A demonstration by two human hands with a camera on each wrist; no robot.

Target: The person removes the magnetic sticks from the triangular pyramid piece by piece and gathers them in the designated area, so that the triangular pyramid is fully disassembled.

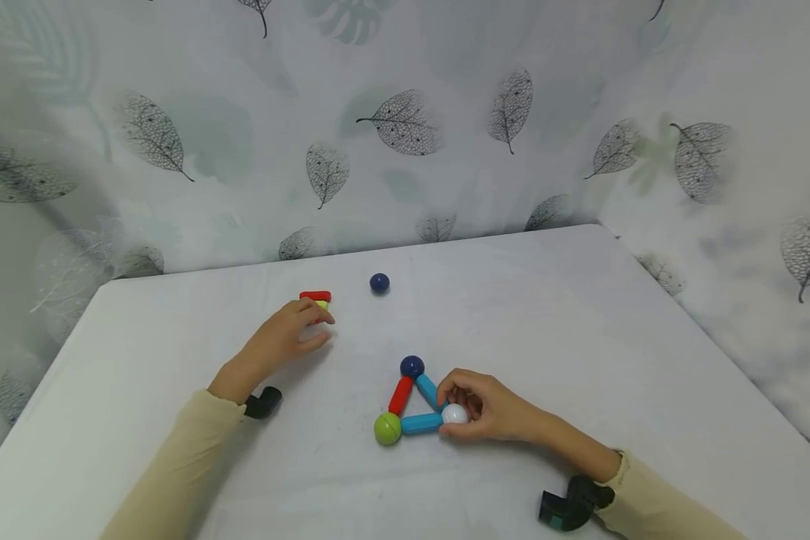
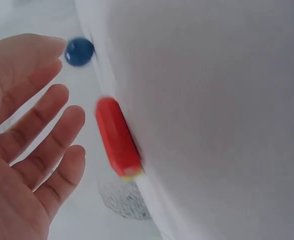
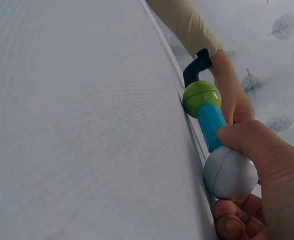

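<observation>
A triangle of rods and balls lies on the white table: a dark blue ball (image 1: 412,366), a green ball (image 1: 388,428) and a white ball (image 1: 455,415) form its corners. A red rod (image 1: 400,395) and two blue rods (image 1: 421,424) link them. My right hand (image 1: 489,407) grips the white ball between thumb and fingers. Farther left, my left hand (image 1: 280,341) hovers with loosely bent fingers beside a loose red rod (image 2: 117,137) and a yellow-green piece (image 1: 322,305), partly hidden by the fingers. Its palm and fingers hold nothing in the left wrist view.
Another dark blue ball (image 1: 379,283) sits toward the back of the table (image 1: 513,300), right of the loose rods. A leaf-patterned cloth (image 1: 405,180) hangs behind the table and at its sides. Each wrist carries a black camera mount (image 1: 265,403).
</observation>
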